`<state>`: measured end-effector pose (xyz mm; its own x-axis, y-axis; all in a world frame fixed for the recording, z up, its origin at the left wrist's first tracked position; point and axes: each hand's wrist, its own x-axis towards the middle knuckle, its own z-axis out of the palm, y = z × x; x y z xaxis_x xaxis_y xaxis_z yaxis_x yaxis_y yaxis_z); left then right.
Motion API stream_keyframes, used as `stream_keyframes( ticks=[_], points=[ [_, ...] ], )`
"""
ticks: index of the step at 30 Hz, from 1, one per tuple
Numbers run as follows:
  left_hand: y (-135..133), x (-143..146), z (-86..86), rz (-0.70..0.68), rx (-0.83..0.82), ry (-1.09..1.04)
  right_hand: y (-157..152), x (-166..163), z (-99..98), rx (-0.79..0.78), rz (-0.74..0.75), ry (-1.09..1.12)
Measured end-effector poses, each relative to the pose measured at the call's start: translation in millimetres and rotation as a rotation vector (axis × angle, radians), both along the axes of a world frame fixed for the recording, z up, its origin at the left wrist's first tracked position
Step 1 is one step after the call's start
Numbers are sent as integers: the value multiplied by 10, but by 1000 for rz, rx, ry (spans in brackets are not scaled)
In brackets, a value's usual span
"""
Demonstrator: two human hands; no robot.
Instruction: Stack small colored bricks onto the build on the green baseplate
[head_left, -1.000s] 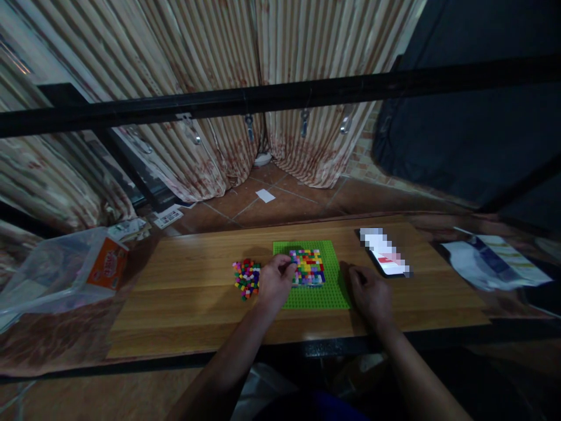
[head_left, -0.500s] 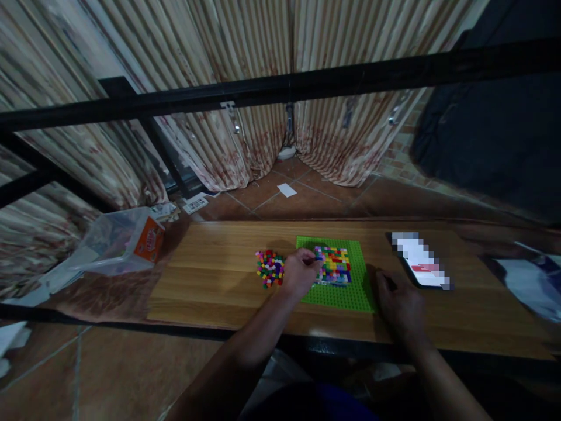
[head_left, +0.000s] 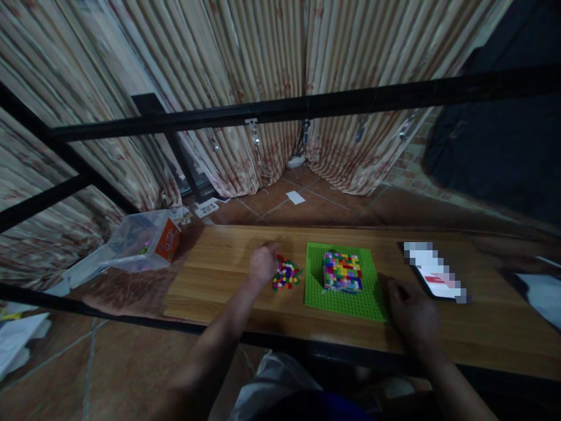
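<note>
A green studded baseplate point(head_left: 342, 295) lies on the wooden table point(head_left: 219, 280). On it stands a square block of many-coloured small bricks point(head_left: 342, 272). Left of the plate lies a loose pile of small coloured bricks point(head_left: 286, 274). My left hand point(head_left: 263, 263) hovers at the pile's left edge, its fingers curled over the bricks; whether it holds one is hidden. My right hand point(head_left: 412, 313) rests on the table at the plate's right front corner, fingers loosely curled, with nothing visible in it.
A phone point(head_left: 436, 278) lies on the table right of the plate, with papers point(head_left: 541, 292) at the far right. A clear plastic box with an orange label point(head_left: 142, 242) sits left of the table. A black metal bar point(head_left: 307, 108) crosses the view before striped curtains.
My left hand has left the brick block on the baseplate and moved left to the loose pile. The camera has swung left. My right hand has stayed by the plate.
</note>
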<state>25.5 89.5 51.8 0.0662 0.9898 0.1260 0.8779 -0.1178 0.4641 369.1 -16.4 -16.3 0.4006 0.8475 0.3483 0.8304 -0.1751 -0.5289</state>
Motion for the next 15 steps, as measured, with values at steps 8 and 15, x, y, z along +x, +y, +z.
stream_keyframes(
  ticks=[8, 15],
  points=[
    [-2, -47, -120, -156, -3, 95, 2, -33, 20, 31, -13, -8],
    [-43, -67, -160, -108, 37, 106, 12, -43, 37, 46, 12, 6]
  ],
)
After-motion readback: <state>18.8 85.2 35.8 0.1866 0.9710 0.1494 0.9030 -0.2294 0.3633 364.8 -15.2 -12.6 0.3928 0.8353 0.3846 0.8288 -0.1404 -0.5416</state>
